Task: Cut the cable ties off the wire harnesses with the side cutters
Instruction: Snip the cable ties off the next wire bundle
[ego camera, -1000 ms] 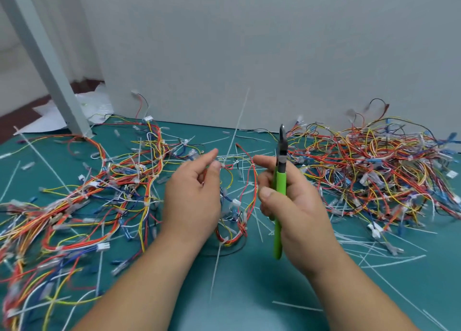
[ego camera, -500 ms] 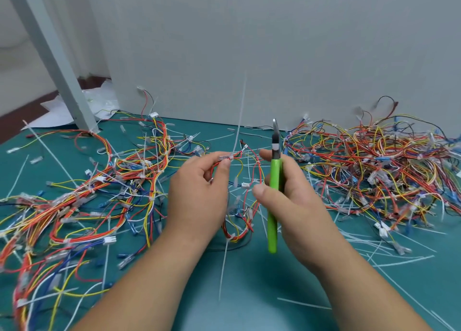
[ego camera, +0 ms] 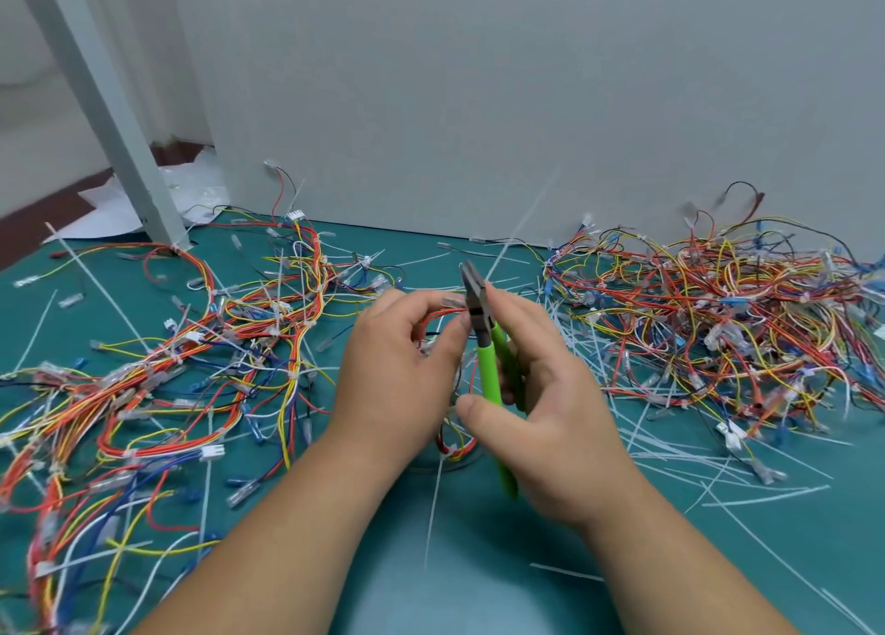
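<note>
We see the small red-and-yellow wire harness (ego camera: 455,443) at centre, held up off the green mat (ego camera: 479,562), a white cable tie (ego camera: 433,505) trailing toward 6 o'clock. Our left hand (ego camera: 397,376) pinches its wires between thumb and fingertips, right beside the cutter head. Our right hand (ego camera: 550,409), at 3 o'clock of the left, curls its fingers round the green handles of the side cutters (ego camera: 488,376), tips pointing near 12 o'clock. Loose harness piles sit at 9 o'clock (ego camera: 191,371) and 2 o'clock (ego camera: 718,323), with cut ties (ego camera: 670,443) scattered near the right one.

Green-handled side cutters (ego camera: 489,376); red, yellow, orange, blue and white wire harnesses (ego camera: 709,309); white cable ties (ego camera: 761,493); teal desk (ego camera: 479,582).
</note>
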The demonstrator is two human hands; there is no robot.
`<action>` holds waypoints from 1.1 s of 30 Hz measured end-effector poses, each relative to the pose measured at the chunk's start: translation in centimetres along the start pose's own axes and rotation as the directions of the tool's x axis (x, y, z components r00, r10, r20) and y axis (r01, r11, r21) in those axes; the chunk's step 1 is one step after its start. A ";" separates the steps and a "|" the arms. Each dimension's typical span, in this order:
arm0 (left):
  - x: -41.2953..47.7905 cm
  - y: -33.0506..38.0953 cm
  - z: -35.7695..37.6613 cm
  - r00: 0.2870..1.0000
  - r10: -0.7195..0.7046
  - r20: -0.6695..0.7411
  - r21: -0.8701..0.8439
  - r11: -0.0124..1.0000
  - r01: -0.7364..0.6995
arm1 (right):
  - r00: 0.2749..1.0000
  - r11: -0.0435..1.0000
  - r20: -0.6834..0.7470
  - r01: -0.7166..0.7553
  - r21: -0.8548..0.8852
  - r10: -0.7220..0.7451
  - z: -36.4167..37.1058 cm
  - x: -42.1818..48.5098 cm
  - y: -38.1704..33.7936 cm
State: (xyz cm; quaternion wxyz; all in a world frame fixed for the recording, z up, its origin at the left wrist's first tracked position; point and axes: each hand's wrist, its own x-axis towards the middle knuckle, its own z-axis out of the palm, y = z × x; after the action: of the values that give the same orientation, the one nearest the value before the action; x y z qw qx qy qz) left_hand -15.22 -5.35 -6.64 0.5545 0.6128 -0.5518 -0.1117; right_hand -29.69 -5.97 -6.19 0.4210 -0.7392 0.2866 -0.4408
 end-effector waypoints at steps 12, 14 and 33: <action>0.0 0.2 0.9 0.969 -0.115 0.218 -0.405 0.893 0.197 | 0.995 0.855 -0.067 -0.026 0.518 0.071 -0.8 0.5 0.9; 0.0 0.3 1.2 0.972 -0.117 0.202 -0.427 0.883 0.194 | 0.991 0.836 -0.068 -0.058 0.545 0.114 -0.5 0.6 1.0; 0.8 -1.4 0.0 0.973 0.026 -0.227 0.056 0.998 -0.014 | 0.974 0.820 -0.141 -0.227 -0.525 0.179 -0.9 0.1 -0.3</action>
State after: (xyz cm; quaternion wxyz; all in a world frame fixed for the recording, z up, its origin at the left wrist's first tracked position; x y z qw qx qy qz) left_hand -14.19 -6.31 -7.43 0.5985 0.6308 -0.4935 -0.0200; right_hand -30.42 -6.24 -5.66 0.2287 -0.7730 0.4937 -0.3264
